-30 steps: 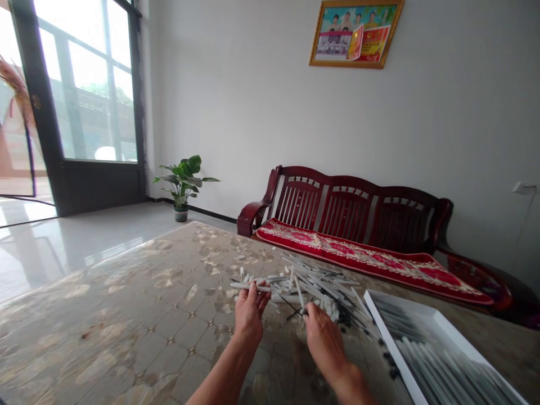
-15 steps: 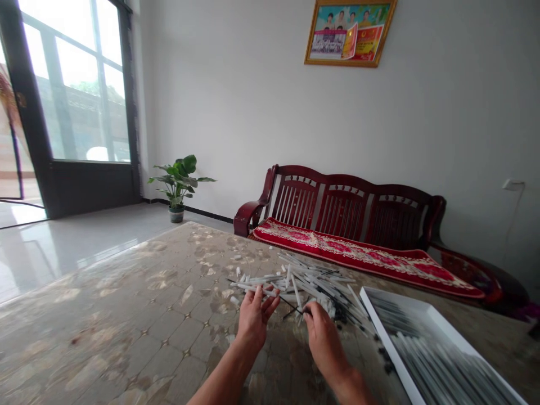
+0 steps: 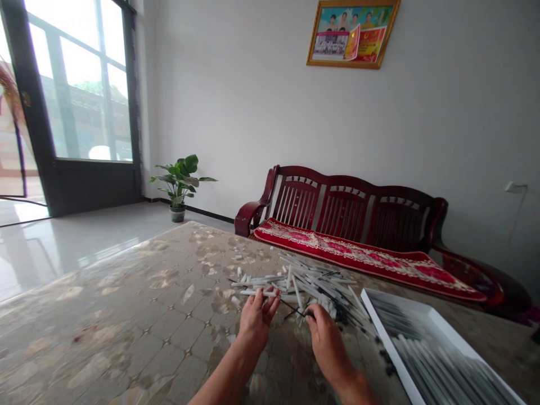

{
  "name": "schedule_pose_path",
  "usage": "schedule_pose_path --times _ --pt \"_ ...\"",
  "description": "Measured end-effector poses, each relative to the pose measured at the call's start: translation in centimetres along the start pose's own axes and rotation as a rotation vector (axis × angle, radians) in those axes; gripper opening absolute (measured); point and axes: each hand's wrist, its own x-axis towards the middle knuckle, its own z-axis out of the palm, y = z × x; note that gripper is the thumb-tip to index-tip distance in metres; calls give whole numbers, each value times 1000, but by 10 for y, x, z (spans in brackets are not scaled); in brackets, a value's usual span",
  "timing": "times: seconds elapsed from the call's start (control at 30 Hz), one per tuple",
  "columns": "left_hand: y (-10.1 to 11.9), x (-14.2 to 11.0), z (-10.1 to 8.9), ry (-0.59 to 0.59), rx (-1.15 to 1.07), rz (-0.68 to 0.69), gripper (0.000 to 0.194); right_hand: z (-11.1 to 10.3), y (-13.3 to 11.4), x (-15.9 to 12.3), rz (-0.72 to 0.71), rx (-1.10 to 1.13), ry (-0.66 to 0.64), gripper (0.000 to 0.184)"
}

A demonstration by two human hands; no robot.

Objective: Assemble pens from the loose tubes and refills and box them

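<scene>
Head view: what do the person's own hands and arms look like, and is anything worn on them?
Both are bare. The left hand and right hand wear no gloves, and no ring, watch or bracelet shows. The left forearm and right forearm show no sleeve before the bottom edge of the view.

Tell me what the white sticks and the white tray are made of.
The white sticks look like moulded plastic: smooth, uniform, faintly glossy. The white tray could be coated card or plastic; its smooth surface and crisp straight edges leave that open.
</scene>
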Motion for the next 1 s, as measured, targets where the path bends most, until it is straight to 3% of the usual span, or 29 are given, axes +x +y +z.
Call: schedule_pose_path --times 0.5,0.67,0.77,0.87,1.0 --pt "-1 -3 4 7 -12 -42 12 -1 4 0 -49 -47 42 17" --pt "-5 -6 2 -61 167 35 9 -9 2 3 -127 -146 42 19" --pt "-13 -10 -1 -162 273 63 15 -13 -8 8 -145 -157 -5 21" --pt "-21 -14 -2 -244 322 3 20 -15 -19 15 -59 -31 -66 20" --pt "-17 -16 2 -162 185 -124 15 -23 -14 26 197 254 -52 33"
